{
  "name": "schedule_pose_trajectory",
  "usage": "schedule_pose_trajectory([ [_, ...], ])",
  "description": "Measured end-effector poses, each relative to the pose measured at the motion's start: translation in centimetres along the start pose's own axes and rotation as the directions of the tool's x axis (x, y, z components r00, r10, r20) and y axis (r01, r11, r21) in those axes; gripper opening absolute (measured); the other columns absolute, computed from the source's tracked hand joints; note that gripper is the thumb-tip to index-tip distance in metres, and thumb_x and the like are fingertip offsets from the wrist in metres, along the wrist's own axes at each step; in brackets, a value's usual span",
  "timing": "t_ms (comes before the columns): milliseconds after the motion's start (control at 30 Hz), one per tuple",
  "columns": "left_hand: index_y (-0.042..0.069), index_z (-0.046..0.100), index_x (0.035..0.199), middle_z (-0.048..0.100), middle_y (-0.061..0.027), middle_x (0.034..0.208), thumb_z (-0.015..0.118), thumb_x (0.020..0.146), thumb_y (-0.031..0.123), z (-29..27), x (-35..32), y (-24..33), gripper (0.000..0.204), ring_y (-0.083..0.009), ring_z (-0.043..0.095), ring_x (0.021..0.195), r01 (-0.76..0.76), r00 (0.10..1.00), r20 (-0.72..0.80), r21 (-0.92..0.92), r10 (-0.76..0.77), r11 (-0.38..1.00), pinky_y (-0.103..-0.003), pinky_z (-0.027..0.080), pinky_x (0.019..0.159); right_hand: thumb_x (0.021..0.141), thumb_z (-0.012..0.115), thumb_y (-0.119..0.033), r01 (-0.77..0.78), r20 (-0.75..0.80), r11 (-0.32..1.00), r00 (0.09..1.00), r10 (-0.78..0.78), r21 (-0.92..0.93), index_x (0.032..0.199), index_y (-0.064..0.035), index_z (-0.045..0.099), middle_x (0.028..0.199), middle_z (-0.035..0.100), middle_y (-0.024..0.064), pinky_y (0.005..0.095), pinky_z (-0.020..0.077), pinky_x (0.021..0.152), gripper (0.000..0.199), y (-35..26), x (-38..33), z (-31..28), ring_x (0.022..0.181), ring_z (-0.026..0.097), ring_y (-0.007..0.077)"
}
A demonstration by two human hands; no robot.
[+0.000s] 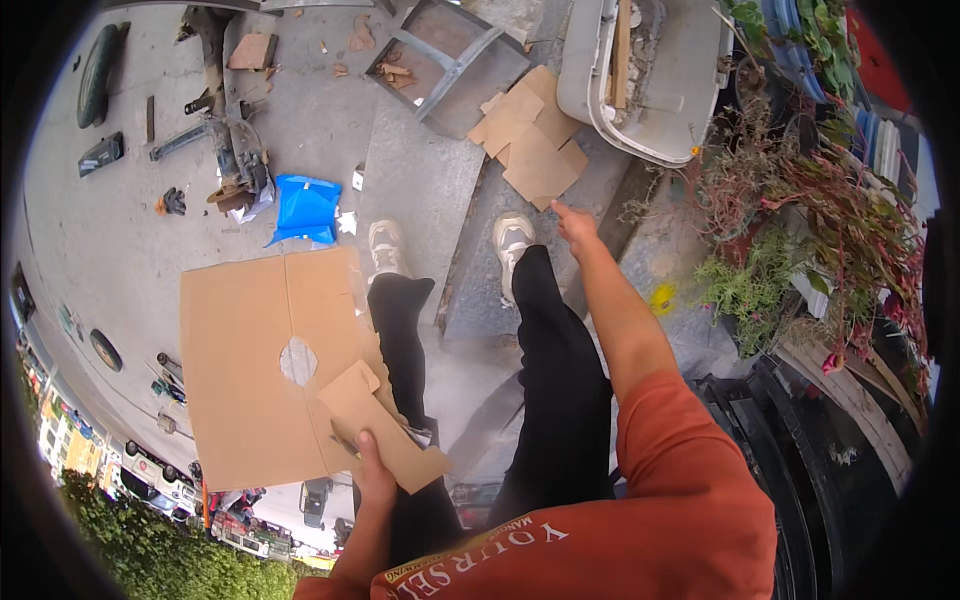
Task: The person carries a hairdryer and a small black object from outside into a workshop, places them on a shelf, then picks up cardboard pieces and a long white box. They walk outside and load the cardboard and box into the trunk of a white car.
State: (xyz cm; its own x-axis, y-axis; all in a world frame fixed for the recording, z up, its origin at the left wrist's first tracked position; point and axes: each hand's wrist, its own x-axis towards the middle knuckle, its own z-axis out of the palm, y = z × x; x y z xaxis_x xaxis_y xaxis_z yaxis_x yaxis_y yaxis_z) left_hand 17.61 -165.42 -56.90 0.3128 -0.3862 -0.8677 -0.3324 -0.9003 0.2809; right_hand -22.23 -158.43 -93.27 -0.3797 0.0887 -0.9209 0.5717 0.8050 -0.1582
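L grip [375, 472] clamps card pcs [366, 402] over big sheet [240, 375]; R grip [574, 224] at near corner of card pile [541, 168], can't tell if closed. Prob best pinching edges tog.

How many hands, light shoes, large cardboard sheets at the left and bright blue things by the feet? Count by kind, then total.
Hands: 2, left hand and right hand
Light shoes: 2, left shoe and right shoe
Large cardboard sheet: 1
Bright blue thing: 1
Total: 6
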Motion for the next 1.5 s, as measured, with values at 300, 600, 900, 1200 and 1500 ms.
schedule_pose_trajectory([
  [300, 0.004, 0.046, 0.116, 0.055, -0.0074, 0.097, 0.043, 0.094, 0.039, -2.8, 3.3, 2.5, 0.042, -0.0157, 0.056, 0.084, -0.071, 0.997, -0.029, -0.172, 0.067, 0.983, -0.029, 0.047, 0.073, 0.067, 0.079, -0.039, -0.094, -0.124, 0.902, 0.979, 0.16, 0.422, 0.112, -0.0051, 0.054, 0.109, 0.056, 0.0092, 0.0382, 0.0461, 0.08, 0.062, 2.5, 8.0, 4.3, 0.091, 0.053, 0.0202],
  [600, 0.009, 0.051, 0.112, 0.056, -0.0037, 0.096, 0.039, 0.095, 0.04, -5.5, 5.3, 0.6, 0.037, -0.016, 0.056, 0.086, 0.104, 0.994, 0.058, -0.662, -0.088, 0.742, -0.03, 0.047, 0.076, 0.065, 0.08, -0.042, -0.136, -0.113, 0.971, 0.98, 0.161, 0.196, 0.117, -0.0055, 0.05, 0.111, 0.051, 0.0166, 0.0353, 0.0485, 0.079, 0.07, 1.4, 6.4, 2.6, 0.097, 0.051, 0.0245],
  [900, 0.017, 0.053, 0.09, 0.056, 0.0005, 0.069, 0.038, 0.093, 0.048, -7.3, 6.3, -0.4, 0.034, -0.0113, 0.055, 0.052, 0.126, 0.953, -0.142, -0.618, -0.268, 0.776, -0.023, 0.039, 0.038, 0.069, 0.077, -0.041, -0.119, -0.11, 0.941, 0.981, 0.161, 0.317, 0.114, -0.0116, 0.052, 0.11, 0.054, 0.0095, 0.0379, 0.0466, 0.081, 0.059, 1.0, 8.3, 7.1, 0.1, 0.051, 0.0237],
  [1200, 0.011, 0.053, 0.108, 0.058, -0.0021, 0.089, 0.038, 0.095, 0.04, -6.5, 4.9, 1.1, 0.035, -0.0142, 0.058, 0.081, 0.232, 0.969, 0.112, -0.716, -0.22, 0.658, -0.028, 0.048, 0.071, 0.084, 0.065, -0.022, -0.139, 0.204, 0.788, 0.979, 0.017, 0.6, 0.103, -0.0139, 0.056, 0.093, 0.062, 0.0015, 0.0331, 0.0502, 0.074, 0.022, -0.4, -5.1, 10.9, 0.082, 0.058, 0.0171],
  [1500, -0.002, 0.045, 0.119, 0.057, -0.0111, 0.108, 0.047, 0.094, 0.033, -7.3, 4.6, -2.8, 0.043, -0.0205, 0.058, 0.096, 0.179, 0.983, 0.172, -0.771, -0.071, 0.612, -0.035, 0.048, 0.083, 0.083, 0.065, -0.025, -0.416, 0.795, 0.889, 0.596, 0.109, 0.19, 0.109, -0.0125, 0.056, 0.104, 0.06, 0.0009, 0.0293, 0.0485, 0.072, 0.03, 3.9, -29.7, 19.5, 0.086, 0.057, 0.016],
])
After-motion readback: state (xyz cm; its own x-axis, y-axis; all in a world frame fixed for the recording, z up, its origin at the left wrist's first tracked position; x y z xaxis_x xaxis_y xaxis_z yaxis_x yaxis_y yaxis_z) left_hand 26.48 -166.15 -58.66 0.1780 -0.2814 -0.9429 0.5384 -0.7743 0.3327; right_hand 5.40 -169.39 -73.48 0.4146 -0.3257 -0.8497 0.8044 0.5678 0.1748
